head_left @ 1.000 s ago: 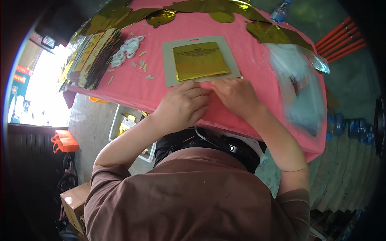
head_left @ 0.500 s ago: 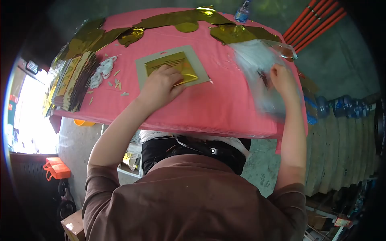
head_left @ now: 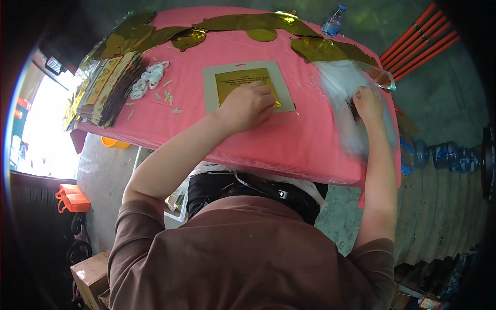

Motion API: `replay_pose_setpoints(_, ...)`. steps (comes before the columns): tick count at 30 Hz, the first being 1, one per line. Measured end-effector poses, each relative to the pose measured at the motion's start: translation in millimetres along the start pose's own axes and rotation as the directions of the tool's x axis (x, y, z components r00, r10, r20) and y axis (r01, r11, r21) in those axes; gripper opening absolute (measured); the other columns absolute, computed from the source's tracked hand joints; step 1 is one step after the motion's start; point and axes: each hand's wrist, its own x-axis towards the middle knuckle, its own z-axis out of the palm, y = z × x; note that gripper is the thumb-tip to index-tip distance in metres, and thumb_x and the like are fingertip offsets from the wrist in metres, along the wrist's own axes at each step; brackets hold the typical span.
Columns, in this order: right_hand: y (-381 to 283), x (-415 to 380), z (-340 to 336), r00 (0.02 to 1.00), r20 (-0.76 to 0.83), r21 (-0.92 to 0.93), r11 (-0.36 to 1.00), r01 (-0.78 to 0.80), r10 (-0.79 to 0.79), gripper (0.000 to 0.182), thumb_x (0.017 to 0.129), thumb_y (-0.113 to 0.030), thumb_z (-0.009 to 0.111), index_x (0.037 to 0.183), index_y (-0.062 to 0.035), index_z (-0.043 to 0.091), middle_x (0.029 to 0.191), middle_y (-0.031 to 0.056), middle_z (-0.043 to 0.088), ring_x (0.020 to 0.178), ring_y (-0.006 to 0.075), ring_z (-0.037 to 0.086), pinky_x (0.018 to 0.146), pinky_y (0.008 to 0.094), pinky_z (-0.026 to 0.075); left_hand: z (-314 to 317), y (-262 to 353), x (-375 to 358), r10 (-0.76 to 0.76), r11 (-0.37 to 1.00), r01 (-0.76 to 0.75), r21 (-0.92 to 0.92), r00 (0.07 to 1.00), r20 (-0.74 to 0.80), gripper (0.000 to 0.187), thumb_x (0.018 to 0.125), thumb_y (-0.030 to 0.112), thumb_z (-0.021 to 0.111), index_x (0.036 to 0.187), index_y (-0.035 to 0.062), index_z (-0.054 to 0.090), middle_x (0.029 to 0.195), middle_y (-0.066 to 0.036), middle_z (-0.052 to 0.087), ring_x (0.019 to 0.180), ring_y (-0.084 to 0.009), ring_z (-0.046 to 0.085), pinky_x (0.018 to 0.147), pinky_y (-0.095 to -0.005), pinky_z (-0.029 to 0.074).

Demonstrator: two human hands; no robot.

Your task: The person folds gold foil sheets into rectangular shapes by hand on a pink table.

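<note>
A gold foil packet with small print [head_left: 232, 82] lies on a grey card [head_left: 211, 98] with a hanging slot at its top edge. My left hand [head_left: 248, 106] rests over the packet's lower right part, fingers curled at the foil; what the fingertips grip is hidden. On the right, my right hand [head_left: 368, 105] is closed in a pinch at the stack of clear plastic bags [head_left: 341, 85]. Something dark shows beside its fingers, too small to make out. Both hands are over the pink tablecloth [head_left: 305, 134].
Gold foil sheets [head_left: 237, 21] run along the far edge. Stacked printed cards [head_left: 106, 88], white cord loops [head_left: 150, 80] and small pale clips [head_left: 168, 96] are at left. A water bottle [head_left: 332, 23] stands at the far right; red poles [head_left: 421, 41] are beyond the table.
The whole view has shifted, with the table now further right. My left hand covers less of the packet's print, and the packet lies flatter on the card. My right hand remains at the bags.
</note>
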Motion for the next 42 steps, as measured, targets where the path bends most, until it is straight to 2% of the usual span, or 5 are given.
replay_pose_setpoints(10, -15.0, -68.3, -124.3, 0.982, 0.186, -0.028, 1.0, -0.008, 0.013, 0.013, 0.073, -0.013, 0.059, 0.073, 0.0, 0.059, 0.07, 0.016, 0.061, 0.063, 0.0304, 0.06, 0.057, 0.0366, 0.045, 8.0, -7.7, -1.6, -0.067, 0.996, 0.06, -0.072, 0.993, -0.098, 0.008, 0.076, 0.012, 0.058, 0.074, 0.0038, 0.058, 0.074, -0.012, 0.057, 0.077, -0.0301, 0.057, 0.07, -0.0401, 0.047)
replay_pose_setpoints(12, -34.3, -80.3, -126.5, 0.934, 0.281, 0.566, 0.824, 0.024, -0.221, 0.013, 0.074, -0.012, 0.061, 0.072, 0.0006, 0.057, 0.062, 0.0132, 0.054, 0.054, 0.0238, 0.054, 0.053, 0.0328, 0.042, 8.6, -6.3, -1.7, -0.066, 0.996, 0.059, -0.073, 0.993, -0.096, 0.008, 0.077, 0.012, 0.057, 0.076, 0.0038, 0.058, 0.074, -0.012, 0.057, 0.077, -0.0302, 0.057, 0.07, -0.04, 0.047)
replay_pose_setpoints(14, -63.7, -95.7, -109.4, 0.898, 0.236, 0.696, 0.71, 0.111, -0.372, 0.013, 0.074, -0.011, 0.061, 0.073, 0.0003, 0.057, 0.059, 0.0116, 0.05, 0.052, 0.0198, 0.049, 0.052, 0.0313, 0.04, 6.3, -4.6, -1.3, -0.051, 0.997, 0.045, -0.057, 0.994, -0.099, 0.009, 0.075, 0.01, 0.059, 0.08, 0.0027, 0.058, 0.077, -0.012, 0.058, 0.078, -0.0311, 0.056, 0.069, -0.0393, 0.047)
replay_pose_setpoints(22, -120.4, -102.5, -68.1, 0.889, 0.114, 0.465, 0.815, 0.346, -0.443, 0.016, 0.074, -0.016, 0.059, 0.068, -0.0013, 0.056, 0.068, 0.0139, 0.058, 0.064, 0.0313, 0.058, 0.057, 0.0399, 0.044, 4.7, -2.4, -1.8, -0.081, 0.996, 0.076, -0.057, 0.992, -0.095, 0.011, 0.076, 0.011, 0.059, 0.084, 0.0032, 0.057, 0.078, -0.013, 0.059, 0.078, -0.0317, 0.056, 0.069, -0.0402, 0.047)
replay_pose_setpoints(42, -151.6, -71.0, -18.0, 0.891, -0.038, 0.228, 0.864, 0.449, -0.452, 0.013, 0.078, -0.016, 0.059, 0.074, -0.0038, 0.058, 0.076, 0.0129, 0.062, 0.07, 0.0303, 0.062, 0.062, 0.0414, 0.048, 1.1, 0.1, -2.7, -0.067, 0.996, 0.063, -0.056, 0.995, -0.075, 0.014, 0.071, 0.016, 0.066, 0.073, 0.003, 0.06, 0.073, -0.011, 0.057, 0.074, -0.0295, 0.056, 0.065, -0.0389, 0.047)
